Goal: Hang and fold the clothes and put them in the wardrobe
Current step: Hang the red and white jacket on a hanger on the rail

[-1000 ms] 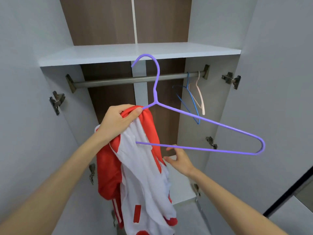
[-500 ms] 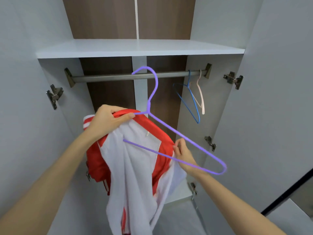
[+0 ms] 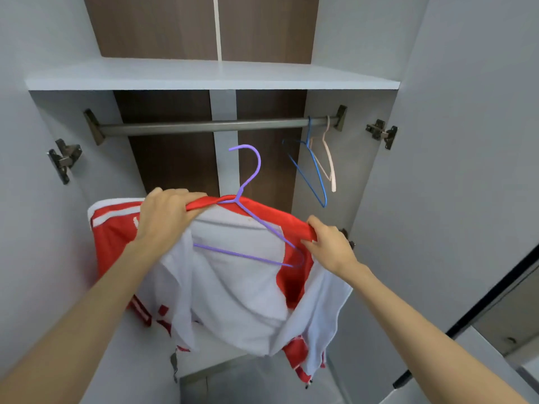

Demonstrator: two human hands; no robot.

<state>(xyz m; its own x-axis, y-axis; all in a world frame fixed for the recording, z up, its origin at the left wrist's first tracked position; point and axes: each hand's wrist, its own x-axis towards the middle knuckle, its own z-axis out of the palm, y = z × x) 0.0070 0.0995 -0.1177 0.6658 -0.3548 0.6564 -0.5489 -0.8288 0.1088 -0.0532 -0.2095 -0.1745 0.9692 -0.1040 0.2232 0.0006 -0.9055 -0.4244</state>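
- Wardrobe (image 3: pixel 204 74) open ahead, its floor mostly hidden by cloth.
- Red-and-white jacket (image 3: pixel 233 287) held up below the rail (image 3: pixel 204 126), lower folds blurred.
- Left hand (image 3: pixel 164 214) and right hand (image 3: pixel 329 243): fingers curled, gripping the jacket's top edge.
- Purple hanger (image 3: pixel 250 170): left arm hidden inside the jacket, hook off the rail.

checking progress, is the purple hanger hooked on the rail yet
No, the purple hanger sits below the rail, its hook not touching it.

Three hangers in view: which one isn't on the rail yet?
The purple hanger: it sits inside the red-and-white jacket, hook free below the rail. The blue hanger and pale hanger hang at its right end.
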